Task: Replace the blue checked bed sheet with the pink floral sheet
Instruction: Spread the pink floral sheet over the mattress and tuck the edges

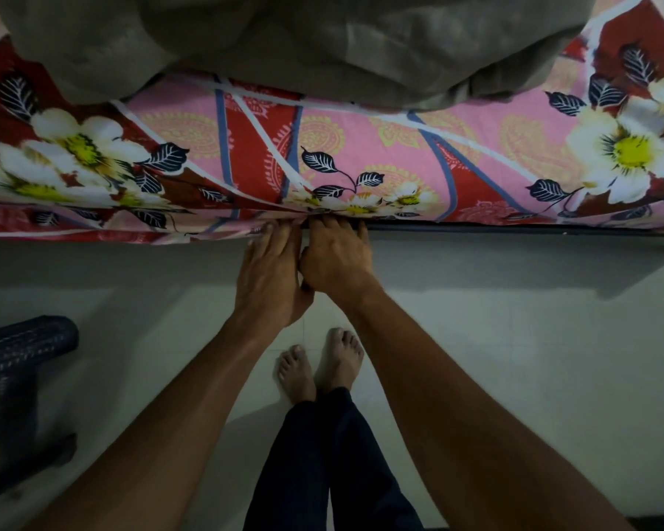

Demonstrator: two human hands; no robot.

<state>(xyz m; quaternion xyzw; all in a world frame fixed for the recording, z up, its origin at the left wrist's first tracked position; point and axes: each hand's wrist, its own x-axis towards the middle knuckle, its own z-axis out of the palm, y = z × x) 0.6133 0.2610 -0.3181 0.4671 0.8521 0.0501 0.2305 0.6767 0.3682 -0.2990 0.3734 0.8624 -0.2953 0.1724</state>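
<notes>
the pink floral sheet (361,147) lies spread over the bed from left to right. its near edge hangs loose over the side at the left and sits tight above the dark bed frame (514,227) at the right. in the middle of that near edge the cloth gathers into creases where both hands meet it. the left hand (273,270) reaches in with fingers fairly straight and close together, tips touching the hem; its grip is flat and unclenched, pinching nothing. the right hand (336,258) lies just beside it, the two touching. its fingers are bent at the edge and their tips are hidden by the cloth, so i cannot tell whether its grip pinches the sheet or only pushes it. on the far side a grey-brown blanket (284,40) is heaped on the sheet. nearer, bare feet (340,362) below dark trousers (322,454) stand on the pale tiled floor (514,339). a dark stool (20,346) stands at the left.
</notes>
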